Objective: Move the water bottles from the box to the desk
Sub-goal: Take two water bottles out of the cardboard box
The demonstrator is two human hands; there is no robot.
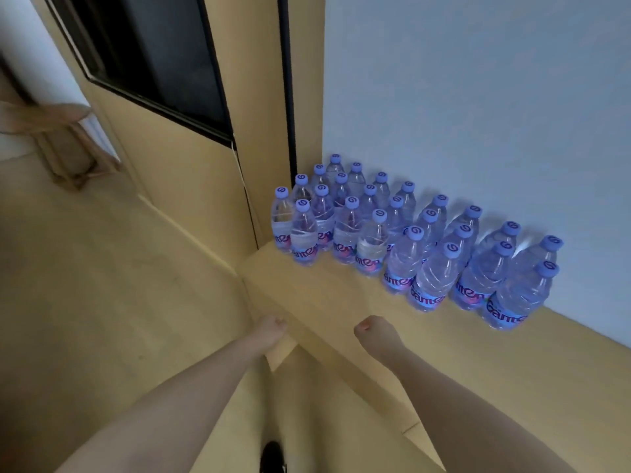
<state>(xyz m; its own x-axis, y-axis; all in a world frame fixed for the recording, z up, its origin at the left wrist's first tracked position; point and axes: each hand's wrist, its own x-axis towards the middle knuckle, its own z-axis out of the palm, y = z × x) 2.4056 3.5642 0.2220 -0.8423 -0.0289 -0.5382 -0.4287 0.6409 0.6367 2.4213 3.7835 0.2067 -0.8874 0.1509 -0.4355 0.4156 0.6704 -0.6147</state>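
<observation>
Several clear water bottles [403,240] with purple caps and pink-lettered labels stand upright in rows on the light wooden desk [327,295], packed against the pale wall. My left hand [271,327] hangs at the desk's near left corner, fingers curled, holding nothing. My right hand [375,331] hovers over the desk's front part, also closed in a loose fist and empty. Both hands are well short of the bottles. No box is in view.
A tan cabinet or door panel [191,172] with a dark glass window rises left of the desk. A wooden stool [65,141] stands far left on the beige floor. A dark shoe [273,455] shows at the bottom edge.
</observation>
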